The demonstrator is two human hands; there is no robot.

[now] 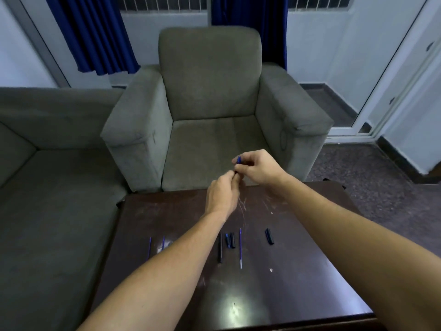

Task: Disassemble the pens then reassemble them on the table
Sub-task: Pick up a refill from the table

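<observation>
Both hands are raised over the far edge of the dark wooden table [298, 283]. My right hand [256, 167] pinches a small blue and black pen piece [238, 160]. My left hand [223, 192] grips the lower end of the same piece, which is mostly hidden by fingers. On the table lie two thin blue refills [149, 247] at the left, a black barrel [220, 248], two short caps [230, 240], another refill [240, 248] and a black cap [269, 236] at the right.
A grey armchair [210, 103] stands right behind the table. A grey sofa [47, 175] fills the left side. Blue curtains hang at the back. A white-framed glass door [391, 80] is at the right.
</observation>
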